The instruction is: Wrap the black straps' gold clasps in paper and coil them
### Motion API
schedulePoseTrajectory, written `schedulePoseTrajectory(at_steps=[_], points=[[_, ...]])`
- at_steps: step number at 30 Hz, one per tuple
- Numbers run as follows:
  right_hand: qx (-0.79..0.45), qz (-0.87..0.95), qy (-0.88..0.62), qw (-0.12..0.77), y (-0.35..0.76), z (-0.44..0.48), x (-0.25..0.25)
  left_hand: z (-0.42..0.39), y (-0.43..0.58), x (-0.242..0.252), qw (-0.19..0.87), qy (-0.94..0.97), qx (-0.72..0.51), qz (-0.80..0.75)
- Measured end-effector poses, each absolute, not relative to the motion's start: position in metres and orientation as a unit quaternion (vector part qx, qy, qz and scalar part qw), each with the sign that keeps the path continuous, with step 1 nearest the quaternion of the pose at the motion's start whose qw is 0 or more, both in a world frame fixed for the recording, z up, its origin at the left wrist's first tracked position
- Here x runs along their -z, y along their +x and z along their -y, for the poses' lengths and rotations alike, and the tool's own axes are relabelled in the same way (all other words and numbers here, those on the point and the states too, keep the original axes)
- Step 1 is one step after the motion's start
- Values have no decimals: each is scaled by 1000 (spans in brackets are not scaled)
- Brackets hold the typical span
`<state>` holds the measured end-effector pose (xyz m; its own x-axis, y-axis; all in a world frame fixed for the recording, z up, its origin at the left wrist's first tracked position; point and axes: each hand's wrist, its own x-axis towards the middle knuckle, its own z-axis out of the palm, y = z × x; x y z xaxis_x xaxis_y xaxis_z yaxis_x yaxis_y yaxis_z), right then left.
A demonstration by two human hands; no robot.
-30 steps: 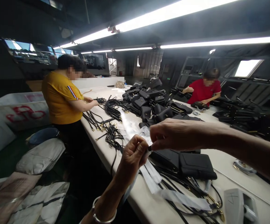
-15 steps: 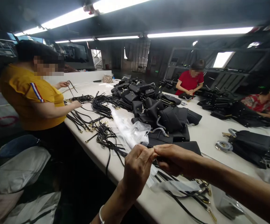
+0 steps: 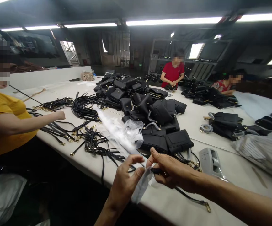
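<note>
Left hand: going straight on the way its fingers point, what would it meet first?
The left hand points its open fingers right and away. First in line, most likely, is the translucent plastic sleeve hanging at the right hand, which grips a thin black strap; depth is unclear.

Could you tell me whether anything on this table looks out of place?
Nothing looks damaged or spilled. The black straps lie tangled by the table edge, one hanging over it; the bags form a loose heap.

A handbag workshop: a long white work table [image 3: 189,117] bears a heap of small black leather handbags [image 3: 138,100] at twelve o'clock and bundled black straps with gold clasps [image 3: 86,110] at ten. A person in a red shirt [image 3: 173,73] works at one o'clock under long fluorescent ceiling tubes [image 3: 173,21].
</note>
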<state>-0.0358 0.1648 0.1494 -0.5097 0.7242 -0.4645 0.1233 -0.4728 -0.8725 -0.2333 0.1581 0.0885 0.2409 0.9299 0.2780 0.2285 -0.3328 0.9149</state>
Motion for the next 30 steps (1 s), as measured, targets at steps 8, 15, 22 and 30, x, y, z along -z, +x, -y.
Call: schedulePoseTrajectory(at_steps=[8, 15, 22, 30], points=[[-660, 499, -539, 156, -36, -161, -151, -154, -202, -80, 129, 788, -479, -365], [-764, 424, -484, 48, 13, -147, -134, -130, -188, -59, 212, 786, -474, -335], [-809, 394, -379, 216, 100, -114, -141, -90, -136, -18, 389, 734, -378, -409], [-842, 356, -315, 255, 173, -44, -123, -79, -59, -7, 316, 737, -458, -384]])
